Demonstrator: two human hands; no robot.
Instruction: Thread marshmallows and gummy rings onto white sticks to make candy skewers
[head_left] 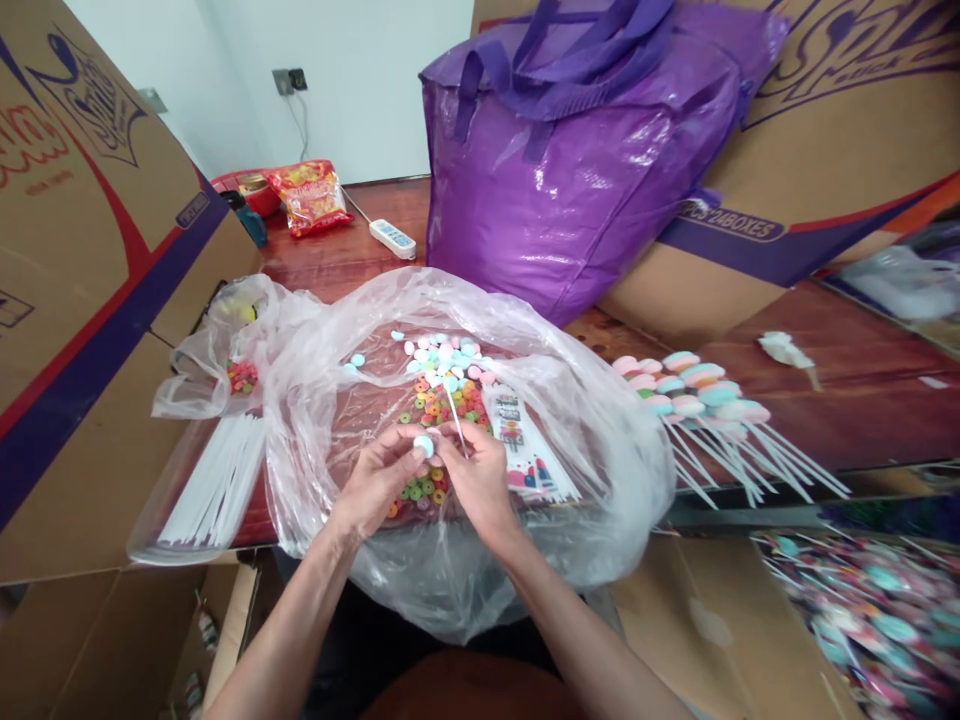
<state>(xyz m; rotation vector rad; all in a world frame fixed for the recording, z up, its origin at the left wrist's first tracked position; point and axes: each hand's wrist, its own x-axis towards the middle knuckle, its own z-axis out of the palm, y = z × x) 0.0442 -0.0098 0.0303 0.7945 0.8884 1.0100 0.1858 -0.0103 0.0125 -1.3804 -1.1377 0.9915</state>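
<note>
My left hand [376,472] pinches a round pale-blue and white marshmallow [424,446] between thumb and fingers. Close against it, my right hand [484,475] is closed on a thin white stick [455,408] that points up and away; its lower end shows by the fingers. Whether the stick enters the marshmallow is hidden by my fingers. Just beyond both hands lie a pile of pastel marshmallows [442,352] and many coloured ring candies [465,400], inside a spread clear plastic bag [300,470]. Flat printed wrappers [517,430] lie right of the candies.
White sticks [214,485] lie at the left, beside a small candy bag [241,376]. Finished marshmallow sticks [694,385] lie at the right. A purple bag [570,190] and cardboard boxes [90,250] stand around. A box of candy sticks [885,610] sits lower right.
</note>
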